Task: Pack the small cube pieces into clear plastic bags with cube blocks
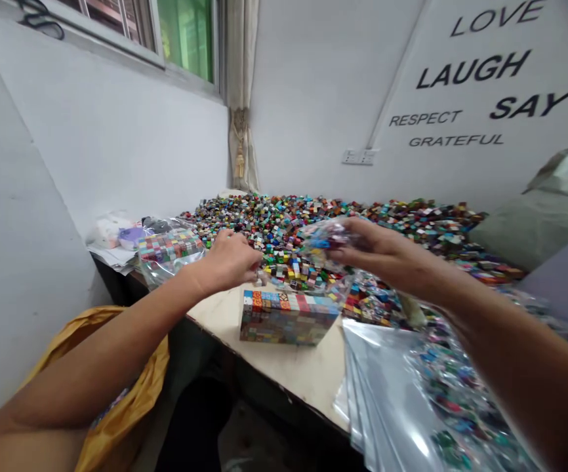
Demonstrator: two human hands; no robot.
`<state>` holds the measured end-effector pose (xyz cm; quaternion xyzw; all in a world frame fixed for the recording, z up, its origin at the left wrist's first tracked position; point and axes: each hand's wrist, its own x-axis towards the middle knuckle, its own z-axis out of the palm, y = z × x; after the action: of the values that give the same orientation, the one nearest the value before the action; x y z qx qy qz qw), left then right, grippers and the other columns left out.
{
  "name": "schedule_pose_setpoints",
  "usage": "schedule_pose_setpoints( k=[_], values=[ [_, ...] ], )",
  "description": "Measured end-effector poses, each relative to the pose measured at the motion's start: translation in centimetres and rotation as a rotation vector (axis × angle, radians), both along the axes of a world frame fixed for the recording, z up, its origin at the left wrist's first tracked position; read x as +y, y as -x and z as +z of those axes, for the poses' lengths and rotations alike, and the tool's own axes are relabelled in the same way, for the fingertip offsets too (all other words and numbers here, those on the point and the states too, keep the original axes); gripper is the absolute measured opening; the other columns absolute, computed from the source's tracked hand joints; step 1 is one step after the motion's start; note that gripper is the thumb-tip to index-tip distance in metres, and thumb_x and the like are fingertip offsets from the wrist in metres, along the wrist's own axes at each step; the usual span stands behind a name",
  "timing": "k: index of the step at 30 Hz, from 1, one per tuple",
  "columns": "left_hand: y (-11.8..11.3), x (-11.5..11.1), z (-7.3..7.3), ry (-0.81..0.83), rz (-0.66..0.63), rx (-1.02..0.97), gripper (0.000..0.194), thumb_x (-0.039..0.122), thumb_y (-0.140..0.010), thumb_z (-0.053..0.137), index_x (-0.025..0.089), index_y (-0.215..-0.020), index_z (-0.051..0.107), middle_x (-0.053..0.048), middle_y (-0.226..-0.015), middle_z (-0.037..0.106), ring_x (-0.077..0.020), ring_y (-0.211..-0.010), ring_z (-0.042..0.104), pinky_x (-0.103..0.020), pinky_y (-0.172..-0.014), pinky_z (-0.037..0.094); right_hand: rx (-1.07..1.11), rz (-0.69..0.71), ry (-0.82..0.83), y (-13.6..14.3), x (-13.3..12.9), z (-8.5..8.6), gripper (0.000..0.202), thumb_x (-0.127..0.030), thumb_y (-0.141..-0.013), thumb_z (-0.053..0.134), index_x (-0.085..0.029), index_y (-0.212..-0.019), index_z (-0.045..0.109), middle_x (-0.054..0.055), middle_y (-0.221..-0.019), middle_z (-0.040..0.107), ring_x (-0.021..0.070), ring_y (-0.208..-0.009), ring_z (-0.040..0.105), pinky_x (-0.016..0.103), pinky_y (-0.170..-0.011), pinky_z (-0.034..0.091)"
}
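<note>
Black "LAUGH" wall lettering [473,69] beyond right hand [378,249], grip around clear packet [324,240], and left hand [229,261], grip unclear.

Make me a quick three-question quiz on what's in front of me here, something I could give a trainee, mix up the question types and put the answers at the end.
1. Which hand grips the clear plastic bundle?
2. True or false: the block of cubes stands between the pile of loose cubes and the near edge of the tabletop.
3. Choose one. The yellow sack is:
A) on top of the pile
B) lower than the tabletop, towards the left of the picture
C) on the tabletop, right of the block

Key
1. The right hand.
2. True.
3. B.
</note>
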<state>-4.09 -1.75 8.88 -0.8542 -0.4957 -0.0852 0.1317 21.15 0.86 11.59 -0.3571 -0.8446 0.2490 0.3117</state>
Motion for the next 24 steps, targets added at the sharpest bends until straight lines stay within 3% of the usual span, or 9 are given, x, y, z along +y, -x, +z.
schedule_pose_setpoints(
  k=[3, 7, 13, 16, 19, 22, 24],
  values=[
    [0.9, 0.0, 0.3, 0.151, 0.016, -0.082, 0.005, 0.02, -0.078, 0.061, 0.019, -0.075, 0.065, -0.002, -0.067, 0.061, -0.0159, -0.067, 0.052, -0.027, -0.071, 0.033, -0.131, 0.054, 0.012, 2.6, 1.9, -0.8, 0.034, -0.044, -0.078, 0.057, -0.019, -0.101, 0.057, 0.003, -0.083, 0.061, 0.0177, -0.073, 0.055, 0.028, -0.064, 0.043],
    [1.1, 0.1, -0.3, 0.311, -0.09, -0.357, 0.006, 0.023, -0.079, 0.059, 0.019, -0.077, 0.062, 0.002, -0.067, 0.06, -0.0129, -0.062, 0.052, -0.021, -0.059, 0.03, -0.254, 0.074, -0.02, 4.8, 3.6, -2.5, 0.026, -0.036, -0.079, 0.058, -0.021, -0.1, 0.058, 0.002, -0.087, 0.064, 0.0182, -0.079, 0.057, 0.027, -0.067, 0.044],
    [1.7, 0.2, -1.5, 0.345, -0.173, -0.515, 0.004, 0.021, -0.078, 0.059, 0.018, -0.078, 0.063, 0.001, -0.077, 0.065, -0.0146, -0.073, 0.057, -0.022, -0.066, 0.035, -0.258, 0.125, 0.145, 2.7, 5.3, -3.8, 0.034, -0.045, -0.08, 0.057, -0.022, -0.106, 0.059, 0.003, -0.097, 0.068, 0.0218, -0.089, 0.062, 0.03, -0.074, 0.049],
    [2.0, 0.1, -1.5, 0.369, -0.207, -0.528, 0.006, 0.022, -0.079, 0.058, 0.017, -0.077, 0.062, 0.0, -0.078, 0.064, -0.0149, -0.075, 0.057, -0.023, -0.067, 0.036, -0.291, 0.038, 0.144, 1.8, 6.1, -3.7, 0.034, -0.043, -0.077, 0.06, -0.023, -0.104, 0.061, 0.003, -0.095, 0.069, 0.0227, -0.088, 0.062, 0.031, -0.074, 0.049],
    [2.2, 0.1, -1.4, 0.371, -0.211, -0.537, 0.007, 0.021, -0.079, 0.058, 0.017, -0.075, 0.061, 0.0, -0.079, 0.063, -0.0152, -0.076, 0.058, -0.023, -0.068, 0.037, -0.399, 0.051, 0.108, 2.0, 6.5, -3.3, 0.024, -0.032, -0.073, 0.063, -0.024, -0.096, 0.064, 0.002, -0.089, 0.069, 0.0218, -0.083, 0.063, 0.03, -0.071, 0.049],
    [2.3, 0.0, -1.5, 0.346, -0.215, -0.544, 0.006, 0.019, -0.079, 0.059, 0.016, -0.074, 0.061, -0.001, -0.079, 0.063, -0.016, -0.078, 0.058, -0.024, -0.072, 0.038, -0.532, 0.036, 0.065, 1.9, 6.8, -2.2, 0.021, -0.022, -0.067, 0.067, -0.024, -0.089, 0.066, 0.001, -0.08, 0.07, 0.0205, -0.073, 0.063, 0.029, -0.064, 0.047],
    [2.3, 0.0, -1.5, 0.313, -0.23, -0.552, 0.006, 0.018, -0.079, 0.059, 0.016, -0.073, 0.06, -0.002, -0.085, 0.065, -0.0173, -0.084, 0.059, -0.025, -0.077, 0.039, -0.507, -0.078, -0.014, 1.5, 6.8, -1.0, 0.022, -0.025, -0.069, 0.068, -0.023, -0.09, 0.066, 0.002, -0.076, 0.069, 0.0192, -0.068, 0.061, 0.029, -0.061, 0.044]
  ],
)
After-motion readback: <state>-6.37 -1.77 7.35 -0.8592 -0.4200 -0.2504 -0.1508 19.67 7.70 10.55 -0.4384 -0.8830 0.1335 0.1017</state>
